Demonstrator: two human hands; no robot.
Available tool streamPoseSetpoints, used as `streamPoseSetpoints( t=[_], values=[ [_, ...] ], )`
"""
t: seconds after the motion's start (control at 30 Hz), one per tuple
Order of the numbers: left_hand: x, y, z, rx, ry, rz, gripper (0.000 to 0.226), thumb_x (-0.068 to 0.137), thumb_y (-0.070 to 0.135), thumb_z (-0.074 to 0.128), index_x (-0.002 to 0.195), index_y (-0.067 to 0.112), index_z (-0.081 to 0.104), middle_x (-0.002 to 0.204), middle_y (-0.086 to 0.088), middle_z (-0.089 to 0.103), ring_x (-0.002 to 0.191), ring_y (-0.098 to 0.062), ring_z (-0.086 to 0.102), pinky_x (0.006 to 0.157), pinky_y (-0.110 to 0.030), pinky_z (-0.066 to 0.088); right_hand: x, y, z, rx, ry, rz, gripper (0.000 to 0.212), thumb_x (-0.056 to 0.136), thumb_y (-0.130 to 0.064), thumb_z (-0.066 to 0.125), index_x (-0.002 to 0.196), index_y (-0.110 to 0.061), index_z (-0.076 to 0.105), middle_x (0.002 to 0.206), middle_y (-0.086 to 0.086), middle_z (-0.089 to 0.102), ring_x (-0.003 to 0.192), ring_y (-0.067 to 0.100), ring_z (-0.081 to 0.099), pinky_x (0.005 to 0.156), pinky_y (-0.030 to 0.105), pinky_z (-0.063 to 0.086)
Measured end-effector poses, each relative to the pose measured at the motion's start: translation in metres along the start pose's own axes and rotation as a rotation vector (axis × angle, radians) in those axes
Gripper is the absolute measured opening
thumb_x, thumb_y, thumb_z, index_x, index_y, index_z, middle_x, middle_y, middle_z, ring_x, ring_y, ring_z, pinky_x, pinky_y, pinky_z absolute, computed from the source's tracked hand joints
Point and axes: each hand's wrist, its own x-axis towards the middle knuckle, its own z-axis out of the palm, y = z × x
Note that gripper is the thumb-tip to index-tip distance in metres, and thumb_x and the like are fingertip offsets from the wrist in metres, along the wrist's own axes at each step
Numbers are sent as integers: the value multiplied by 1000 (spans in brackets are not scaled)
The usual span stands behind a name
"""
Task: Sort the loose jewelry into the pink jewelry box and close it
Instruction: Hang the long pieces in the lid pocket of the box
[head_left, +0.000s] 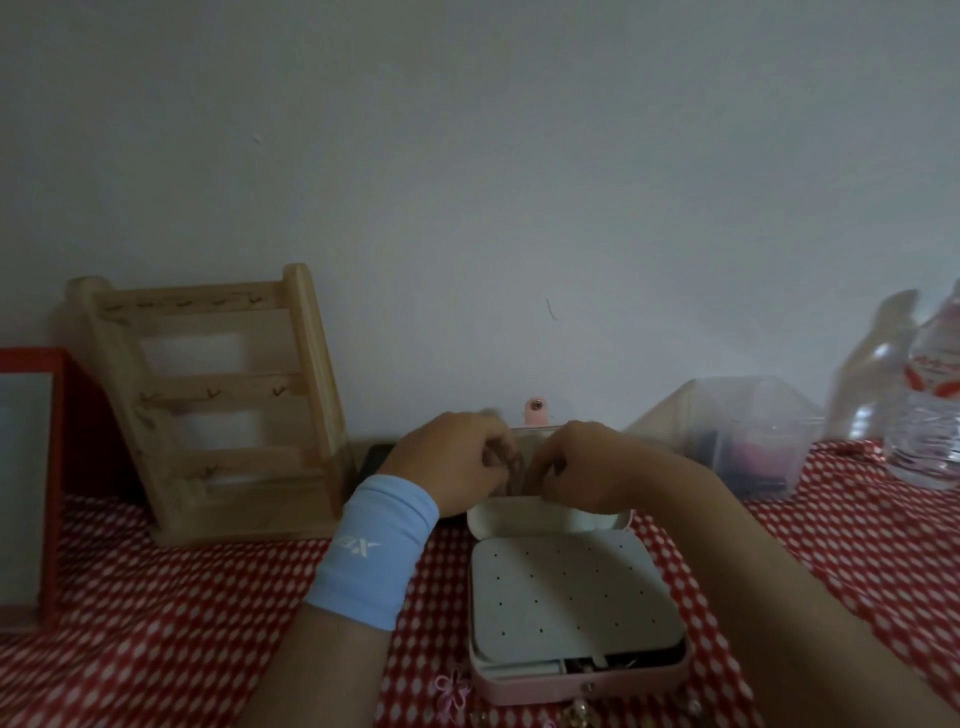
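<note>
1. While the pink flower-shaped trinket (453, 691) and a pale beaded piece (577, 711) lie loose on the checked cloth (171, 613) at the counter's near edge, just beside the front wall of the pink jewelry box (582, 688), either forearm could sweep them off; both arms pass close over that spot.

2. Inside the box, the white perforated tray (574, 592) covers most of the base, leaving a narrow front slot where small dark items show. If something stands proud there, the lid may not shut flush.

3. Further back, the raised lid (550, 514) stands open, and both hands work at its inner face. The left hand (452, 462), with a blue wristband (374, 551), and the right hand (582, 467) are curled together, apparently pinching something thin between the fingertips; what it is I cannot tell through the blur. A slip could drop it behind the box, and pressing could tip the lid.

4. Beyond, the wooden hook rack (218, 395) and the plastic bottle (930, 405) stand near enough that a wide elbow movement could knock them.
</note>
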Motion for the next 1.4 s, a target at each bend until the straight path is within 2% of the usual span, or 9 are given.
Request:
streamPoseSetpoints(
  t=[0.3, 0.37, 0.47, 0.7, 0.9, 1.03, 1.13, 1.23, 1.4],
  values=[
    [2, -2, 4, 153, 63, 73, 20, 89, 21, 61, 97, 33, 75, 88, 13, 51, 84, -9, 54, 76, -23, 42, 1, -3, 1, -66, 7, -2, 31, 95, -25, 52, 110, -40, 74, 106, -11, 69, 98, 13, 61, 93, 29, 51],
    [3, 0, 7, 226, 36, 77, 22, 88, 22, 57, 93, 34, 75, 82, 11, 52, 78, -12, 54, 69, -25, 42, 3, 0, 1, -25, 79, 5, 33, 93, -23, 52, 105, -42, 75, 104, -12, 70, 93, 12, 63, 89, 32, 55],
    [2, 4, 10, 259, -14, 66, 21, 88, 21, 56, 84, 31, 75, 77, 8, 59, 72, -15, 58, 66, -25, 46, 5, -2, 5, -57, 18, -8, 30, 94, -23, 53, 104, -40, 77, 101, -8, 71, 92, 16, 64, 87, 30, 53],
    [-6, 16, 12, 138, 32, 62, 21, 93, 33, 55, 104, 37, 72, 102, 7, 68, 88, -15, 62, 78, -27, 50, -23, 12, -14, 115, 170, -31, 25, 95, -19, 58, 107, -31, 77, 112, -9, 71, 99, 9, 65, 96, 27, 52],
    [-14, 63, 27, 9, -35, 154, 17, 90, 32, 61, 104, 30, 70, 105, 7, 67, 90, -13, 61, 79, -27, 50, -75, 50, -29, 79, 143, 9, 18, 91, -24, 67, 103, -32, 79, 98, -19, 71, 86, -5, 62, 76, 4, 43],
    [-13, 110, 46, 54, -139, 242, 19, 92, 33, 59, 104, 24, 71, 102, 1, 68, 89, -19, 63, 80, -35, 54, -112, 87, -29, 83, 79, 98, 10, 83, -30, 76, 92, -33, 80, 92, -17, 75, 88, -3, 66, 85, 18, 48],
    [-16, 142, 62, 58, -224, 282, 17, 91, 28, 59, 97, 17, 72, 98, -2, 69, 86, -19, 63, 77, -35, 53, -134, 110, -26, 9, 2, 120, 20, 83, -24, 76, 99, -33, 80, 95, -19, 76, 81, -10, 63, 90, 17, 47],
    [-21, 161, 80, 50, -307, 281, 19, 86, 31, 65, 93, 15, 73, 94, -3, 71, 83, -19, 64, 79, -36, 56, -152, 121, -19, 2, -125, 114, 21, 81, -30, 79, 101, -38, 79, 80, -33, 69, 74, -16, 60, 84, 13, 44],
    [-31, 169, 97, 146, -398, 279, 29, 81, 43, 74, 102, 23, 77, 98, 4, 72, 85, -15, 64, 77, -29, 53, -159, 121, 6, 27, -211, 111, 23, 71, -37, 87, 92, -40, 79, 90, -21, 76, 86, -1, 69, 94, 26, 53]
  ],
)
